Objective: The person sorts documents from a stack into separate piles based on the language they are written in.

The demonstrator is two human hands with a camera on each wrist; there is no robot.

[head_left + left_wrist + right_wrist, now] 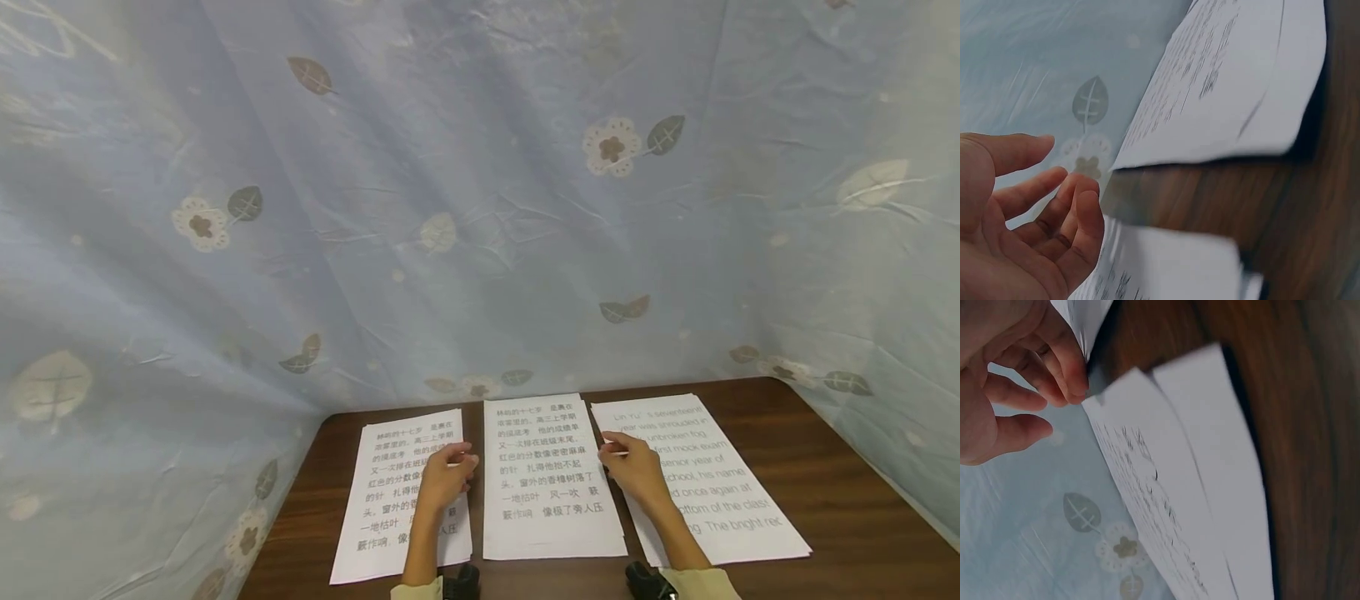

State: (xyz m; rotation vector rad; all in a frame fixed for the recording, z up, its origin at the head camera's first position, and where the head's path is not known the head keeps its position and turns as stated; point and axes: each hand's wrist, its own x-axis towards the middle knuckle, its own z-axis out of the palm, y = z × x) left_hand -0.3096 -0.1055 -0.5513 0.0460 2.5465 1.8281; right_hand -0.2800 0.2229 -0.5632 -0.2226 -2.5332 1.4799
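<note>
Over the right part of the left paper stack [360, 525], printed with Chinese text, hovers my left hand [444, 482]. Its thumb stands apart from the loosely bent fingers [1088, 212], and nothing is held. The middle paper stack [551, 533], also in Chinese print, lies between both hands. My right hand [636, 473] is over the left edge of the right paper stack [742, 525], which carries large English print. In the right wrist view its fingertips [1075, 387] overlap the corner of the middle stack, with a gap between thumb and fingers.
All three stacks lie side by side on a dark brown wooden table [810, 450]. A pale blue curtain [480, 250] with leaves and flowers hangs behind and at both sides. Each wrist carries a black strapped device [461, 582], below yellowish sleeves [701, 583].
</note>
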